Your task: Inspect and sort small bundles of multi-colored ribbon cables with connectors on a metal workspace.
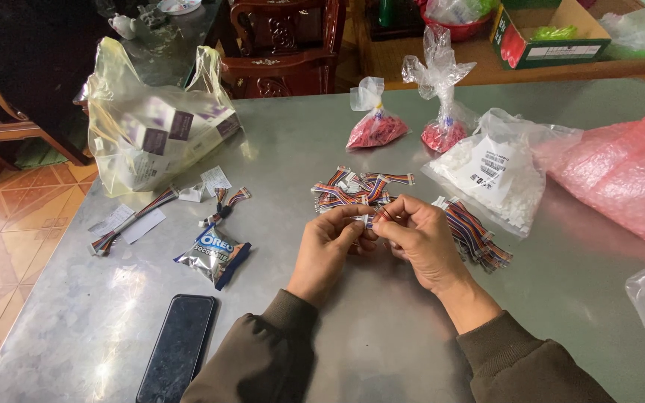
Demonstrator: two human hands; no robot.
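Observation:
Both hands meet over the middle of the grey metal table (382,328). My left hand (328,246) and my right hand (418,237) pinch one small multicoloured ribbon cable with a white connector (373,217) between their fingertips. Just beyond the hands lies a loose pile of the same short cables (356,186). A second bundle of cables (475,235) rests right of my right hand, partly hidden by it.
A clear bag of white connectors (498,175) and two knotted bags of red parts (376,128) (442,134) stand behind. Pink bubble wrap (621,175) lies right. At left: a yellowish plastic bag of boxes (154,123), loose cables (132,221), a snack packet (214,254), a black phone (178,347).

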